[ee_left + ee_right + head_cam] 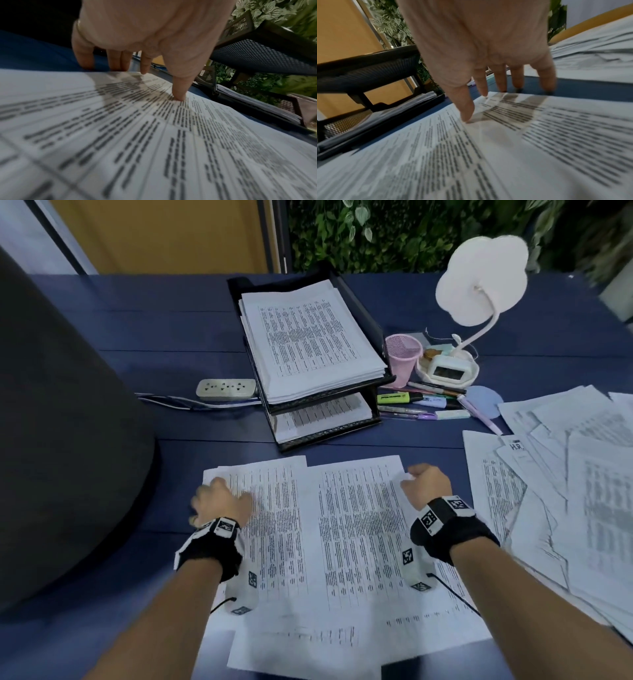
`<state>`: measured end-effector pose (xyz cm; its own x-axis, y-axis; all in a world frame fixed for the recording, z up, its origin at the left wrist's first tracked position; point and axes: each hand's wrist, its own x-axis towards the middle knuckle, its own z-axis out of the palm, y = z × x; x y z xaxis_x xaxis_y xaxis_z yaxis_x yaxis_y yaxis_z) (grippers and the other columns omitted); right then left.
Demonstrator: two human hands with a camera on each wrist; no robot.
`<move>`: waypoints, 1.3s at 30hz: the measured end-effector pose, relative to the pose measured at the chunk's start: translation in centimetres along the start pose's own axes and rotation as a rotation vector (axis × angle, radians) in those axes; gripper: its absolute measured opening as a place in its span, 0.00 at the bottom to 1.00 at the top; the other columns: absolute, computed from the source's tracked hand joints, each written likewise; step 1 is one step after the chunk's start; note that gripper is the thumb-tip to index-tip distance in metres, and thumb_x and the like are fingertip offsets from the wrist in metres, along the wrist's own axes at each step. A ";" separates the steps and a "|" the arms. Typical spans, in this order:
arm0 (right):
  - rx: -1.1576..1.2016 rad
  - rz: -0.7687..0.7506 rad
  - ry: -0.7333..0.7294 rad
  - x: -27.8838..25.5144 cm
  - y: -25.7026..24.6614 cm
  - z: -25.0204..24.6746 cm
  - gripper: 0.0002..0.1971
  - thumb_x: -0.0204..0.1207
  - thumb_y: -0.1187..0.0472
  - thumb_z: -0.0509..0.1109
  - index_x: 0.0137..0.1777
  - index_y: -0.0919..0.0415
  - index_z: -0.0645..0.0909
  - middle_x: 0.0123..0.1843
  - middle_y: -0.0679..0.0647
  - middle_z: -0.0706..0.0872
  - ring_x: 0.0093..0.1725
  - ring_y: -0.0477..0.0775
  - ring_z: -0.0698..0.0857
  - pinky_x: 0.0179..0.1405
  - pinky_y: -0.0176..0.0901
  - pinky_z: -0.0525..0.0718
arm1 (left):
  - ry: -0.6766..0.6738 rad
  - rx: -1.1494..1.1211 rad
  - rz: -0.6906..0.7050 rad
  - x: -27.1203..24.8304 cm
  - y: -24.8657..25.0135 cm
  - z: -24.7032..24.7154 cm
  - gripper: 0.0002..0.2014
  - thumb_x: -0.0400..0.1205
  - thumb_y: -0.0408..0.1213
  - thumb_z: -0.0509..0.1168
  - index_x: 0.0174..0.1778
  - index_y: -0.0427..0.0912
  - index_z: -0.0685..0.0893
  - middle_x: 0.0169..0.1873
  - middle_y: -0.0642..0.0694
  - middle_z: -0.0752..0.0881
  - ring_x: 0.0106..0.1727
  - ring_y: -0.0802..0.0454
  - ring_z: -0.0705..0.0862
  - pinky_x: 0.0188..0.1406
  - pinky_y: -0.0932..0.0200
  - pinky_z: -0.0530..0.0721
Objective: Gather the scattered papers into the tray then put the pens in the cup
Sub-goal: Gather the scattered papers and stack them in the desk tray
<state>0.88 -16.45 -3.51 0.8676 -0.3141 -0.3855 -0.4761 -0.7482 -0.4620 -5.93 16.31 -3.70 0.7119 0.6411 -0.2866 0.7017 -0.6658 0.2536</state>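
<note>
Several printed sheets (342, 542) lie overlapped on the blue desk in front of me. My left hand (222, 494) rests on the far left corner of the left sheet (120, 135); its thumb presses the paper and its straight fingers touch the far edge. My right hand (418, 477) sits at the far right corner of the right sheet (539, 135), thumb on the paper, fingers straight at its edge. Behind stands a black two-tier mesh tray (373, 320) stacked with papers. A pink mesh cup (402, 354) stands to its right, with pens and highlighters (418, 405) lying in front of it.
A large loose heap of papers (565, 491) covers the desk's right side. A white cloud-shaped lamp (479, 278) and a small clock (447, 371) stand behind the pens. A power strip (226, 389) lies left of the tray. A dark rounded chair back (68, 440) fills the left.
</note>
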 end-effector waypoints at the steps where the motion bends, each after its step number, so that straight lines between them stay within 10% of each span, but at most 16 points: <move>1: -0.130 0.035 -0.028 -0.2 0.5 -0.1 0.22 0.74 0.54 0.70 0.68 0.56 0.77 0.69 0.59 0.79 0.69 0.64 0.76 0.66 0.51 0.75 | -0.005 -0.001 -0.061 -0.2 -0.5 0.0 0.35 0.73 0.57 0.69 0.71 0.40 0.71 0.66 0.36 0.73 0.68 0.37 0.70 0.63 0.38 0.73; 7: -0.425 0.062 -0.061 -0.9 2.4 0.0 0.42 0.66 0.37 0.72 0.75 0.57 0.66 0.73 0.62 0.69 0.73 0.66 0.67 0.69 0.59 0.71 | -0.035 0.078 -0.079 -0.2 -0.5 0.2 0.49 0.66 0.65 0.72 0.72 0.32 0.65 0.66 0.30 0.72 0.68 0.34 0.71 0.61 0.43 0.75; 12: -0.429 0.044 -0.079 -1.4 2.1 -0.1 0.44 0.67 0.38 0.74 0.77 0.60 0.61 0.73 0.64 0.67 0.70 0.66 0.73 0.69 0.53 0.73 | -0.158 -0.243 -0.100 -0.9 1.5 0.6 0.44 0.68 0.47 0.79 0.73 0.33 0.64 0.67 0.32 0.73 0.64 0.33 0.78 0.54 0.47 0.80; 19: 0.004 0.107 -0.136 -1.3 2.0 -1.1 0.33 0.69 0.53 0.78 0.69 0.64 0.68 0.68 0.63 0.76 0.61 0.64 0.81 0.52 0.46 0.78 | -0.302 -0.485 0.111 -2.4 4.0 2.4 0.32 0.74 0.48 0.74 0.70 0.41 0.72 0.60 0.43 0.80 0.58 0.44 0.81 0.57 0.54 0.81; 23: 0.072 0.150 -0.161 -1.1 2.5 -2.0 0.30 0.69 0.51 0.77 0.64 0.68 0.72 0.61 0.61 0.81 0.57 0.61 0.81 0.46 0.42 0.74 | -0.172 -0.242 0.182 -2.4 4.7 2.0 0.32 0.73 0.52 0.73 0.70 0.44 0.73 0.66 0.40 0.75 0.68 0.41 0.73 0.65 0.48 0.76; 30: 0.061 0.155 -0.274 -2.0 1.4 -2.6 0.30 0.77 0.54 0.71 0.74 0.68 0.68 0.71 0.61 0.77 0.69 0.61 0.77 0.54 0.41 0.72 | -0.264 -0.021 0.223 -3.1 6.3 2.3 0.37 0.73 0.54 0.72 0.73 0.38 0.70 0.69 0.36 0.72 0.71 0.38 0.70 0.68 0.50 0.73; 39: 0.071 0.138 -0.260 -1.9 1.5 -1.1 0.22 0.76 0.69 0.68 0.69 0.68 0.72 0.63 0.63 0.82 0.60 0.61 0.83 0.50 0.42 0.78 | -0.304 -0.127 0.263 -4.3 6.3 2.6 0.35 0.73 0.49 0.75 0.73 0.40 0.71 0.69 0.38 0.72 0.71 0.40 0.72 0.69 0.51 0.75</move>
<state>-1.34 -17.66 -2.60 0.7322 -0.2430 -0.6362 -0.6042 -0.6628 -0.4423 -4.67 8.36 -3.29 0.8396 0.3012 -0.4520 0.5089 -0.7272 0.4606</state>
